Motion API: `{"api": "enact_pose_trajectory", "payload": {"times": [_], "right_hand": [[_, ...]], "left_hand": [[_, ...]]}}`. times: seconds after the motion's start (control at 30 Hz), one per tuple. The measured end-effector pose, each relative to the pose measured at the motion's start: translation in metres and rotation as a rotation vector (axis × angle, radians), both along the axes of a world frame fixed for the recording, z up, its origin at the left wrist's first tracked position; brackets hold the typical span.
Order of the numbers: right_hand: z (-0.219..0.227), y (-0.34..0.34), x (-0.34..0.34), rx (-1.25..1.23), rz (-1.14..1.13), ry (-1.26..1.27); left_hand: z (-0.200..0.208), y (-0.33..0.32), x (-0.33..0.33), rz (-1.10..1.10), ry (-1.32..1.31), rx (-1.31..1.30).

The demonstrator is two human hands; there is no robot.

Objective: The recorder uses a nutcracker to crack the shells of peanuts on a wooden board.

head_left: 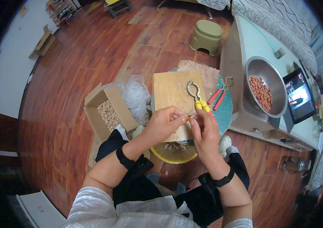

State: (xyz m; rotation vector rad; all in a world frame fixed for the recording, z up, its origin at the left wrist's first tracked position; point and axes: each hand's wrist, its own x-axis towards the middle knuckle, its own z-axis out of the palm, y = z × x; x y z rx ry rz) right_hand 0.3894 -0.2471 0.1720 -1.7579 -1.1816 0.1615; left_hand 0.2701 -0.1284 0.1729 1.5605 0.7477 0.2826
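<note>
Over the near edge of a wooden board (169, 91), my left hand (166, 123) and my right hand (207, 133) meet. Their fingertips are closed around a small brown nut (190, 116), partly hidden by the fingers. Close to my right fingers, pliers with yellow-and-red handles (198, 99) lie on the board, jaws pointing away from me. A second pair of pliers with red handles (218, 97) rests right of the board. Below the board's near edge sits a yellow basin (173, 160) holding shell pieces.
A cardboard box (125, 114) of tan unshelled nuts stands at left, beside clear plastic wrap (134, 95). To the right, a steel bowl (250, 68) of reddish kernels and a tablet (302, 95) rest on a white-topped cabinet (245, 41). A green stool (207, 36) stands farther back.
</note>
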Motion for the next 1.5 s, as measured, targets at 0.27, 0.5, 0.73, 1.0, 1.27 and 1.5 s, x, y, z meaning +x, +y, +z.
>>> {"api": "enact_pose_trajectory", "payload": {"times": [0.27, 0.5, 0.73, 1.0, 1.27, 1.5], "right_hand": [[-0.003, 0.007, -0.004, -0.062, -0.027, 0.803], [-0.005, 0.008, -0.004, -0.017, 0.006, 0.948], [-0.003, 0.009, 0.000, -0.012, 0.013, 0.976], [-0.003, 0.010, 0.001, 0.002, 0.039, 0.931], [-0.002, 0.006, 0.005, 0.037, -0.001, 0.222], [0.003, 0.003, 0.007, 0.066, -0.028, 0.070]], "left_hand": [[0.000, -0.007, -0.001, 0.009, -0.017, -0.088], [0.002, -0.007, 0.001, 0.032, -0.015, -0.144], [0.002, -0.010, 0.005, 0.036, -0.025, -0.091], [-0.001, -0.007, 0.004, 0.021, -0.091, -0.108], [0.000, -0.006, 0.006, 0.048, -0.111, -0.218], [-0.005, -0.005, 0.008, 0.045, -0.143, -0.396]]}}
